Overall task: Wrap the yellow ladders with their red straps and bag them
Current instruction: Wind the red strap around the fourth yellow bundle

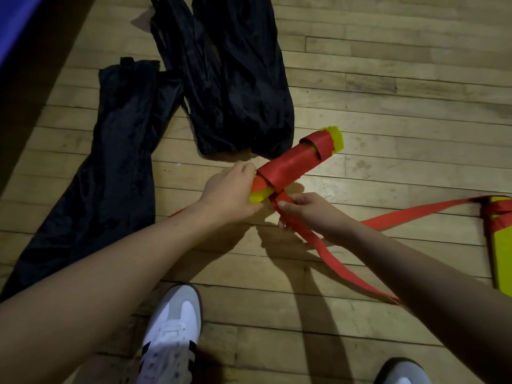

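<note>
Yellow ladder bundle (297,162), held over floor (388,79) near black bags (235,79). Left hand (230,189) clamped round near end; right hand (307,212) pinching red strap (327,253). Looks light, stiff; strap soft, prone to slackening. Best gripped mid-bundle.

The second ladder (502,253) runs off the right edge – only a yellow slab and some red wrap show. The strap (340,259) vanishes under the right forearm, and the right shoe (401,374) is chopped by the bottom edge.
</note>
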A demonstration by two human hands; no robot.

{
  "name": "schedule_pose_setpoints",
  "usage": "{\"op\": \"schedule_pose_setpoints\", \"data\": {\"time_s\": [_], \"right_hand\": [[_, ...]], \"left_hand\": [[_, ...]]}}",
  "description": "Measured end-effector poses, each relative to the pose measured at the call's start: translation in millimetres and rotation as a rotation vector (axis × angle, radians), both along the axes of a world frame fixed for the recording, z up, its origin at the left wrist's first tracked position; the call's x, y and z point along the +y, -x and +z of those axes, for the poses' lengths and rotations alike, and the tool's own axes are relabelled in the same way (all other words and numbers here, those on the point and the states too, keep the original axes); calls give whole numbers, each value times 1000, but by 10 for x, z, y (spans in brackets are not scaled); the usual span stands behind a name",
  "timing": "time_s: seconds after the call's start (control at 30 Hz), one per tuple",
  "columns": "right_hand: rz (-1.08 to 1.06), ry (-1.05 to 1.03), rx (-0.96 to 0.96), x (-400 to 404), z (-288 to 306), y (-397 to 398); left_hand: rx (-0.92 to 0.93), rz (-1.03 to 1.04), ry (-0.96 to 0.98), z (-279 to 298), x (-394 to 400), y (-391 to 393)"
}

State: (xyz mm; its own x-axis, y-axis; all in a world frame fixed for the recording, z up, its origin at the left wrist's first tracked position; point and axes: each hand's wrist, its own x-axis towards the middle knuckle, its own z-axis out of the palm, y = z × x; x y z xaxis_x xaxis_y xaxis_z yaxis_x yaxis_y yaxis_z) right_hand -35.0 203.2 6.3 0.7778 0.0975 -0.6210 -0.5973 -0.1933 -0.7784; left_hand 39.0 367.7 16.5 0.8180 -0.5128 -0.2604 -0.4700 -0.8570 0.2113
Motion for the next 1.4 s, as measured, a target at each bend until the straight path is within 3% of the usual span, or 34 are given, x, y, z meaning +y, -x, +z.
{"op": "schedule_pose_setpoints", "data": {"time_s": [0.07, 0.2, 0.33, 0.53, 0.63, 0.83, 1.03, 1.23, 1.4], "right_hand": [[-13, 23, -5, -30, -28, 1], [-43, -5, -2, -69, -5, -47], [-74, -74, 67, -14, 9, -52], [43, 71, 54, -46, -71, 54], [-29, 64, 2, -75, -54, 82], [-50, 23, -75, -145, 55, -14], [41, -47, -89, -256, 82, -209], [-21, 52, -114, -291, -32, -378], [-119, 36, -57, -348, -84, -563]], "left_hand": [[-18, 24, 62, -5, -6, -11], [113, 197, 159, -41, -79, 2], [142, 186, 172, -76, -121, -1], [462, 96, 149, -39, -157, -62], [407, 85, 132, -16, -144, -51], [80, -16, 93, -17, -204, -39], [184, 119, 166, -52, -273, -180], [119, 173, 109, -103, -374, -401], [215, 163, 88, -89, -406, -578]]}}
